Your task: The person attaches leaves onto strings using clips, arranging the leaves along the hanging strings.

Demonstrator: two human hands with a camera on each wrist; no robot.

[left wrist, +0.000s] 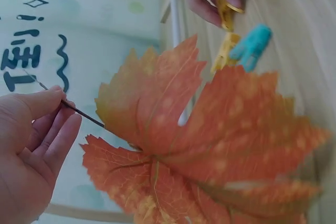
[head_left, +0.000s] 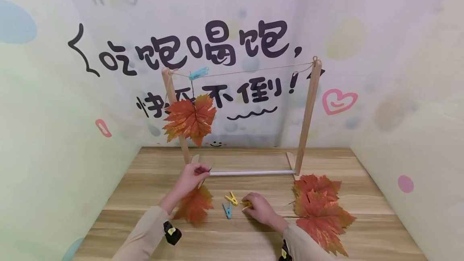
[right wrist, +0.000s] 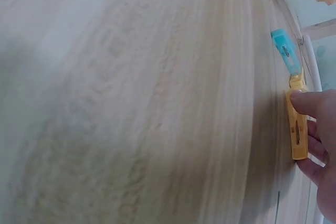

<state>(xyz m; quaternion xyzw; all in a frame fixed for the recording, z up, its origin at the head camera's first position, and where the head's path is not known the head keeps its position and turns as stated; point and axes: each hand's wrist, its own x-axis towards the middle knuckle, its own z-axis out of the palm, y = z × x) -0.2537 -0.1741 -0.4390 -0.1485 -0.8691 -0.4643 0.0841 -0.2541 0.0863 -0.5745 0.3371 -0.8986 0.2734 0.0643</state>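
My left hand (head_left: 192,177) pinches the thin dark stem of a red-orange maple leaf (left wrist: 173,145) between thumb and fingers. The leaf hangs below that hand, in front of the frame's left post. Low over the table, my right hand (head_left: 260,208) holds a yellow clothespin (right wrist: 297,127) between thumb and fingers. Just left of it lie another yellow clothespin (head_left: 231,198) and a blue clothespin (head_left: 227,210). Higher up, a light-blue clothespin (head_left: 199,73) clips a maple leaf (head_left: 192,118) by its stem to the string (head_left: 250,70) near the left post.
The string runs between two wooden posts (head_left: 308,120), joined low down by a white rod (head_left: 251,172). More maple leaves (head_left: 320,216) lie overlapping at the right of the wooden table (head_left: 250,239). A printed wall (head_left: 232,3) stands behind.
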